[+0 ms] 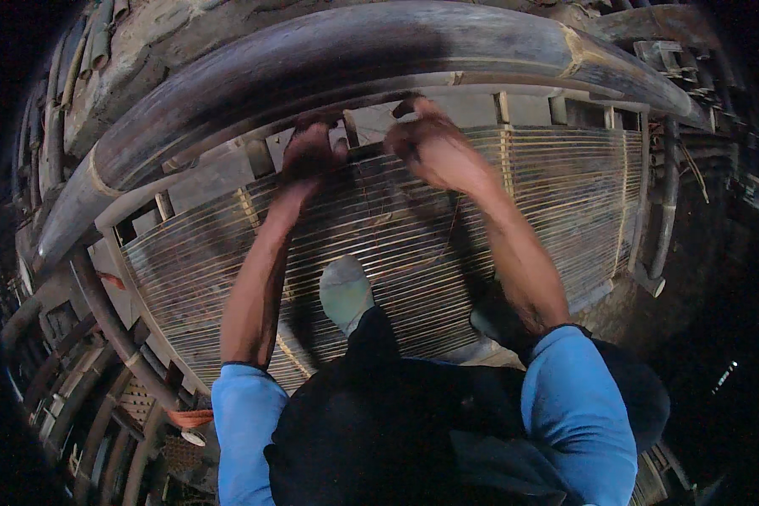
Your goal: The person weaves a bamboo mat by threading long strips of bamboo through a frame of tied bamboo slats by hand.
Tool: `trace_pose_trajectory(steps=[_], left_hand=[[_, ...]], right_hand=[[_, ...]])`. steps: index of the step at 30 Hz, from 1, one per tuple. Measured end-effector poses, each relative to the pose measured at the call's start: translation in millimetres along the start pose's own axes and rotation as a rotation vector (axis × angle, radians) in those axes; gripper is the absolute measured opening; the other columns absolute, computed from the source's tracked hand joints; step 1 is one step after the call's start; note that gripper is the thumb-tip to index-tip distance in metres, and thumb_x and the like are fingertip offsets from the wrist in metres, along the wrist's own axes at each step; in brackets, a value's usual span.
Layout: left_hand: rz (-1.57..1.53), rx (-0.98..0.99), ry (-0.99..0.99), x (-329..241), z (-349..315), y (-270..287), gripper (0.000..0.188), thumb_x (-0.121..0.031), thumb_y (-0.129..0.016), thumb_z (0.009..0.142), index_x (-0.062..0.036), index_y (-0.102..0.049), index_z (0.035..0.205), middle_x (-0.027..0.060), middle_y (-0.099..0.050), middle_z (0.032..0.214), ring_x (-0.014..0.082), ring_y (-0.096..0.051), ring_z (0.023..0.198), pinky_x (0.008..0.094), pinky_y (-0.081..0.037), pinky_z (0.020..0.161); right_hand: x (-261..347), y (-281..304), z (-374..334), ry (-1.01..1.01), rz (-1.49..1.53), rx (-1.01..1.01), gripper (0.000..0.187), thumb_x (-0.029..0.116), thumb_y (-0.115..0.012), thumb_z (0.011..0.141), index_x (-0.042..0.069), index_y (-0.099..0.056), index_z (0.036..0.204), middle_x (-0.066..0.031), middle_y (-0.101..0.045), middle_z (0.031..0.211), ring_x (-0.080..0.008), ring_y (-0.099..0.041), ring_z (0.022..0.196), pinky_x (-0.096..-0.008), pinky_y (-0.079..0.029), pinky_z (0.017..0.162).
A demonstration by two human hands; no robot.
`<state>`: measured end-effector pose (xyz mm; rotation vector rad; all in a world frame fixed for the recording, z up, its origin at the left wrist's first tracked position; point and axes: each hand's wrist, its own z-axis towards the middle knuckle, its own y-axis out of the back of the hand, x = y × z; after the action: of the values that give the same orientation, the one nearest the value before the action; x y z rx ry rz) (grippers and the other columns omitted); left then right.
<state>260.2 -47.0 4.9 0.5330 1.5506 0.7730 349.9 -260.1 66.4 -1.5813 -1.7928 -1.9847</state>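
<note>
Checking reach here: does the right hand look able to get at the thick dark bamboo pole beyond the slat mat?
Probably yes. The right hand is at the far edge of the slat mat, just short of the thick bamboo pole, and nothing lies between them.

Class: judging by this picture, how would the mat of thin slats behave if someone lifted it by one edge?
The mat of thin slats would probably flex, being many narrow strips side by side. It likely feels light, since gaps show between strips. Both hands rest at its far edge.

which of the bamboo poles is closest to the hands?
The thick dark bamboo pole arching across the top of the view, just beyond both the left hand and right hand. The thinner poles lie off at the left, away from the hands.
</note>
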Motion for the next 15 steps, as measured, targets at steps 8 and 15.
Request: trace_pose_trajectory(steps=[8, 15], left_hand=[[-0.475, 0.041, -0.238, -89, -84, 53, 0.028, -0.012, -0.067, 0.087, -0.0039, -0.066, 0.114, 0.0145, -0.067, 0.102, 0.0333, -0.063, 0.1, 0.0396, -0.05, 0.089], [-0.848, 0.467, 0.775, -66, -254, 94, 0.032, -0.023, -0.046, 0.106, -0.0008, -0.061, 0.088, 0.006, -0.064, 0.086, 0.0109, -0.051, 0.067, 0.0287, -0.046, 0.067]], right_hand=[[59, 72, -35, 0.173, 0.112, 0.252, 0.029, 0.032, -0.065, 0.094, 0.006, -0.073, 0.105, -0.0174, -0.056, 0.131, -0.0321, -0.053, 0.123, -0.0401, -0.047, 0.098], [-10, 13, 26, -0.04, 0.187, -0.026, 0.048, 0.039, -0.064, 0.095, 0.005, -0.063, 0.128, -0.0167, -0.07, 0.117, -0.0264, -0.065, 0.11, -0.0374, -0.049, 0.097]])
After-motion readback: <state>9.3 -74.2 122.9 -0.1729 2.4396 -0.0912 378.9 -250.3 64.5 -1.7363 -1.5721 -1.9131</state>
